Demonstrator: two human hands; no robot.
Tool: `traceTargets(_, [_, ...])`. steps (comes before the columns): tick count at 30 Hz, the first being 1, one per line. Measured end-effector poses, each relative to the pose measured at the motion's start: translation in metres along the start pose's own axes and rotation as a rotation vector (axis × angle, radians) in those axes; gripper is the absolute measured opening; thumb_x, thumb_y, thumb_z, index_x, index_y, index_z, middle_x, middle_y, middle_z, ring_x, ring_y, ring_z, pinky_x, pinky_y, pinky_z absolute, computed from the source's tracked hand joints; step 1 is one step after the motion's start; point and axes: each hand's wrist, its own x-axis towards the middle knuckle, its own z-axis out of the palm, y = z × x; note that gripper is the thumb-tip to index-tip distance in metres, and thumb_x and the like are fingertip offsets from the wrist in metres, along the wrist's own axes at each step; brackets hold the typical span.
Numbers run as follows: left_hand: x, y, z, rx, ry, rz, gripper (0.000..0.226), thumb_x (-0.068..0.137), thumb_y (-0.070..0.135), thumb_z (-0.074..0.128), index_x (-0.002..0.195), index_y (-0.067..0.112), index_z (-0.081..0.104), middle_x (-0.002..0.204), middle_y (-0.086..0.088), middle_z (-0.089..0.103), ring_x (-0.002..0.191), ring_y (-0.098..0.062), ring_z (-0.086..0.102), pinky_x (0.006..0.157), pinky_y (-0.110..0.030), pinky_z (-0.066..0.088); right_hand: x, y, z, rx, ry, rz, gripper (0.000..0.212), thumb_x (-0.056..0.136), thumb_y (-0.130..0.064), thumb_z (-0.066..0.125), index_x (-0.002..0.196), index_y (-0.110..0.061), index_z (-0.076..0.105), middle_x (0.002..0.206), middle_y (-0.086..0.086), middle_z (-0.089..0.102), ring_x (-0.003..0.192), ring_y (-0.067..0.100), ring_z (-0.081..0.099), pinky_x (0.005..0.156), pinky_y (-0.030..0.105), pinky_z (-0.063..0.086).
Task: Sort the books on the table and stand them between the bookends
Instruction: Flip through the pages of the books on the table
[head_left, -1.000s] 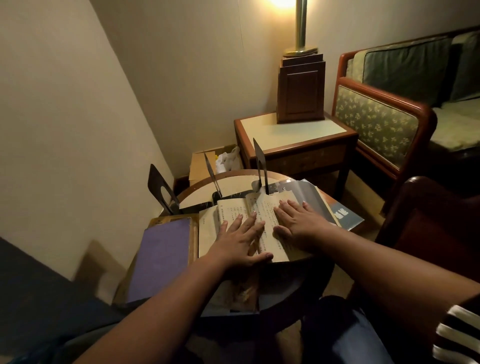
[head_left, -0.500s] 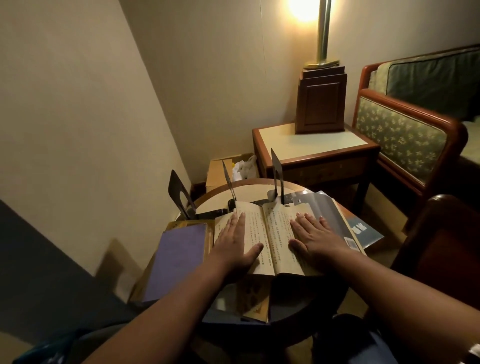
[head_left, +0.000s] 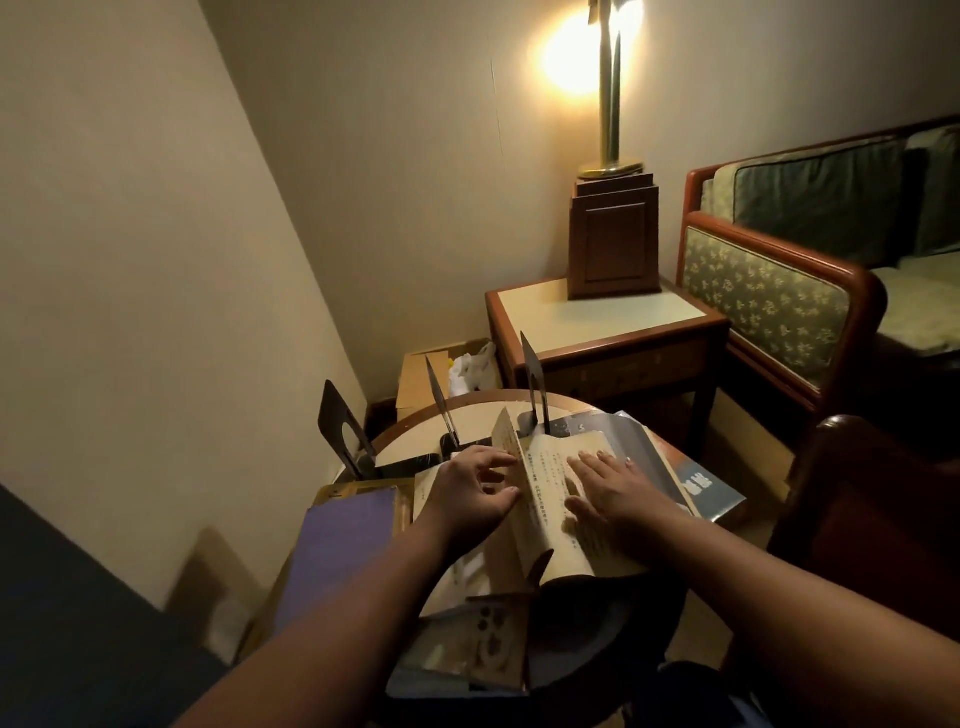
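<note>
While right hand (head_left: 621, 496) presses paper book (head_left: 582, 540) | left hand (head_left: 467, 496) pinches curved pages (head_left: 527, 519)

1. Open book (head_left: 553, 499): vertical columns of printed characters on the exposed page, too small to read.
2. Blue-grey cover (head_left: 719, 501), at 3 o'clock from that book: white characters, blurred, not legible.
3. No readable lettering elsewhere.
</note>
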Motion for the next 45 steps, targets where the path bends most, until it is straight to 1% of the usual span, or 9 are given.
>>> traceTargets(4, [0.008, -0.005, 0.004, 0.188, -0.088, 0.123, 0.042, 0.082, 0.034, 0.074, 0.123, 0.028, 0.065, 0.126, 0.014, 0.058, 0.109, -0.001, 0.056, 0.09, -0.022, 0.054, -0.015, -0.015, -0.027, 0.163, 0.237, -0.11, 0.06, 0.102, -0.045, 0.041, 0.156, -0.026, 0.023, 0.162, 0.001, 0.026, 0.149, 0.022, 0.024, 0.121, 0.044, 0.014])
traceTargets(12, [0.01, -0.01, 0.013, 0.218, -0.13, 0.173, 0.047, 0.082, 0.034, 0.073, 0.127, 0.024, 0.064, 0.126, 0.013, 0.059, 0.12, -0.005, 0.053, 0.096, -0.029, 0.054, -0.015, -0.032, -0.032, 0.173, 0.187, -0.268, 0.04, 0.1, -0.034, 0.052, 0.14, -0.031, 0.051, 0.161, 0.001, 0.028, 0.14, 0.03, 0.042, 0.101, 0.045, 0.051])
traceTargets(17, [0.003, -0.014, 0.006, 0.357, -0.159, 0.179, 0.055, 0.086, 0.049, 0.066, 0.134, 0.026, 0.057, 0.137, 0.008, 0.053, 0.126, -0.011, 0.049, 0.101, -0.033, 0.05, -0.015, -0.034, -0.032, 0.045, 0.201, -0.223, 0.041, 0.1, -0.032, 0.052, 0.141, -0.027, 0.052, 0.162, 0.0, 0.026, 0.146, 0.028, 0.029, 0.112, 0.044, 0.038])
traceTargets(21, [-0.007, -0.024, 0.003, 0.653, -0.293, 0.08, 0.076, 0.087, 0.066, 0.053, 0.15, 0.027, 0.034, 0.158, -0.001, 0.029, 0.146, -0.021, 0.026, 0.117, -0.044, 0.029, -0.011, -0.043, -0.028, -0.047, 0.141, -0.199, 0.038, 0.102, -0.032, 0.048, 0.138, -0.024, 0.055, 0.162, -0.002, 0.026, 0.15, 0.025, 0.02, 0.118, 0.04, 0.027])
traceTargets(23, [-0.01, -0.029, 0.004, 0.731, -0.371, 0.025, 0.08, 0.089, 0.067, 0.047, 0.153, 0.025, 0.026, 0.163, -0.003, 0.017, 0.15, -0.023, 0.013, 0.121, -0.046, 0.02, -0.009, -0.049, -0.023, -0.066, 0.09, -0.213, 0.039, 0.102, -0.03, 0.047, 0.139, -0.021, 0.054, 0.159, 0.0, 0.034, 0.149, 0.025, 0.026, 0.118, 0.039, 0.026])
traceTargets(27, [-0.011, -0.038, 0.007, 0.739, -0.415, -0.021, 0.079, 0.091, 0.069, 0.04, 0.155, 0.027, 0.018, 0.165, -0.002, 0.005, 0.152, -0.022, 0.002, 0.122, -0.049, 0.014, -0.006, -0.056, -0.015, -0.018, 0.07, -0.147, 0.038, 0.1, -0.034, 0.049, 0.131, -0.016, 0.059, 0.136, 0.002, 0.057, 0.127, 0.025, 0.054, 0.104, 0.038, 0.048])
traceTargets(33, [-0.012, -0.045, 0.01, 0.69, -0.431, -0.042, 0.077, 0.093, 0.065, 0.038, 0.156, 0.029, 0.012, 0.165, 0.001, -0.002, 0.152, -0.019, -0.006, 0.122, -0.05, 0.006, -0.009, -0.069, -0.005, 0.044, 0.021, -0.037, 0.081, 0.088, -0.06, 0.061, 0.148, -0.011, 0.038, 0.154, 0.007, 0.038, 0.137, 0.027, 0.042, 0.108, 0.038, 0.039])
traceTargets(41, [-0.012, -0.044, 0.009, 0.688, -0.453, -0.07, 0.081, 0.092, 0.069, 0.038, 0.156, 0.029, 0.01, 0.165, 0.002, -0.004, 0.152, -0.02, -0.006, 0.12, -0.054, 0.004, -0.017, -0.063, -0.022, 0.163, 0.099, -0.079, 0.067, 0.092, -0.036, 0.065, 0.149, -0.018, 0.035, 0.153, 0.005, 0.039, 0.131, 0.026, 0.048, 0.1, 0.034, 0.048])
traceTargets(45, [-0.008, -0.034, 0.006, 0.697, -0.433, -0.049, 0.075, 0.089, 0.07, 0.041, 0.152, 0.036, 0.021, 0.165, 0.002, 0.003, 0.152, -0.021, -0.006, 0.113, -0.065, -0.008, -0.028, -0.044, -0.038, 0.212, 0.118, -0.069, 0.073, 0.094, -0.021, 0.063, 0.156, -0.02, 0.025, 0.155, 0.006, 0.037, 0.136, 0.032, 0.044, 0.098, 0.043, 0.053])
